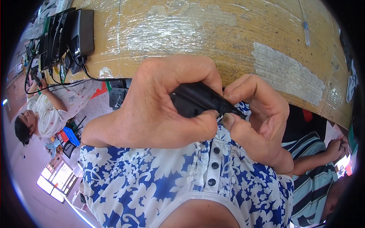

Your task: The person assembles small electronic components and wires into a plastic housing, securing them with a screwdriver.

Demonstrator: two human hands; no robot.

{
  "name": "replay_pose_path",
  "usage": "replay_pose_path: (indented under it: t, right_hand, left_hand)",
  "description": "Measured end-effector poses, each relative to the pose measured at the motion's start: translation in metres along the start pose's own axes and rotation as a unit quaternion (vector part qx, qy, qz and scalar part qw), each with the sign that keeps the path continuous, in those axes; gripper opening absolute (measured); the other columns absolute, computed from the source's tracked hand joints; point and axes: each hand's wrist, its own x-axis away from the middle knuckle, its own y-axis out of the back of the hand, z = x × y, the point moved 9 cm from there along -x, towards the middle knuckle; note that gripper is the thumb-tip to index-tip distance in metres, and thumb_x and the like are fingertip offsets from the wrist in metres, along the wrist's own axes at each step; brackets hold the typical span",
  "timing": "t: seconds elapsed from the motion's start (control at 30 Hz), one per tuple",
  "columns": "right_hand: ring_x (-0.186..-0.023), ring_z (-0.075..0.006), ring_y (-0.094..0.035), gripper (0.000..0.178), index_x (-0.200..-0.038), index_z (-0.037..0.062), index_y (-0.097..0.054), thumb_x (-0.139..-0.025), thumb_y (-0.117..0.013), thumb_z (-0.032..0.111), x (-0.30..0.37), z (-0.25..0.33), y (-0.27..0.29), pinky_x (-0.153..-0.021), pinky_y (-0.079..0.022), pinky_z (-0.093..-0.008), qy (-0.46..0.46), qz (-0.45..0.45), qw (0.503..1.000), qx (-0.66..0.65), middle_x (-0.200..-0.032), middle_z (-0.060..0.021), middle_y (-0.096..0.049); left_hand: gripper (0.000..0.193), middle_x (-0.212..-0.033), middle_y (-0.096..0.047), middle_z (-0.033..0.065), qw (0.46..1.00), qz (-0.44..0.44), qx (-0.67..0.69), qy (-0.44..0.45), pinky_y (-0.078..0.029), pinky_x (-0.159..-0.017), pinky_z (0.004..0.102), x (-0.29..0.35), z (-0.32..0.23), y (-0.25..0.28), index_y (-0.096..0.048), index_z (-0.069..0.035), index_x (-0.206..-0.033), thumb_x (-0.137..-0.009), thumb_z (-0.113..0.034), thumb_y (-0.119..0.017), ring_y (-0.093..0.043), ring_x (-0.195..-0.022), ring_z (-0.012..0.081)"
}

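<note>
pretty bright indoor shot, window (57, 178) at lower left blown out, white glare streaking the table (228, 49), hands (148, 102) fairly sharp, heavy fisheye bending, corners black

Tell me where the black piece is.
In the head view, the black piece is near the centre, held between the left hand and right hand, by the near edge of the table.
</note>
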Motion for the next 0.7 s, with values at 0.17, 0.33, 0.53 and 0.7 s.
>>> replay_pose_path:
  t: [0.17, 0.33, 0.53, 0.7]
  right_hand:
    - [-0.084, -0.0123, -0.054, 0.020, -0.093, -0.0043, -0.055, -0.074, -0.060, -0.007, -0.002, 0.008, 0.000, -0.079, -0.041, -0.0234, 0.010, -0.013, 0.999, 0.036, -0.094, -0.0112, -0.058]
    - [-0.082, -0.0121, -0.053, 0.020, -0.092, -0.0045, -0.055, -0.073, -0.061, -0.007, -0.003, 0.010, -0.002, -0.077, -0.041, -0.0233, 0.032, -0.009, 0.996, 0.081, -0.092, -0.0109, -0.057]
    - [-0.082, -0.0133, -0.052, 0.023, -0.090, -0.0043, -0.054, -0.068, -0.058, -0.010, -0.005, 0.010, -0.006, -0.077, -0.040, -0.0238, 0.052, -0.014, 0.995, 0.085, -0.090, -0.0107, -0.055]
    - [-0.084, -0.0144, -0.051, 0.024, -0.089, -0.0039, -0.053, -0.067, -0.056, -0.011, -0.005, 0.008, -0.002, -0.078, -0.038, -0.0244, 0.041, -0.026, 0.997, 0.060, -0.091, -0.0110, -0.054]
  left_hand:
    - [0.019, -0.078, -0.065, 0.0043, 0.999, 0.031, -0.015, -0.008, -0.044, -0.060, 0.0219, -0.004, -0.009, 0.003, -0.068, 0.001, -0.082, -0.064, 0.003, -0.071, -0.060, -0.069, 0.0089]
    - [0.020, -0.077, -0.065, 0.0048, 1.000, 0.003, 0.013, 0.010, -0.043, -0.059, 0.0222, 0.005, -0.001, 0.001, -0.067, 0.002, -0.084, -0.064, 0.003, -0.070, -0.060, -0.068, 0.0090]
    - [0.016, -0.074, -0.061, 0.0054, 0.998, -0.039, -0.016, -0.035, -0.040, -0.055, 0.0235, 0.005, -0.004, 0.002, -0.064, 0.001, -0.080, -0.064, 0.004, -0.068, -0.056, -0.063, 0.0101]
    - [0.016, -0.072, -0.059, 0.0056, 0.997, -0.060, -0.031, -0.048, -0.038, -0.053, 0.0248, 0.004, -0.004, 0.000, -0.062, 0.001, -0.078, -0.063, 0.004, -0.068, -0.055, -0.061, 0.0114]
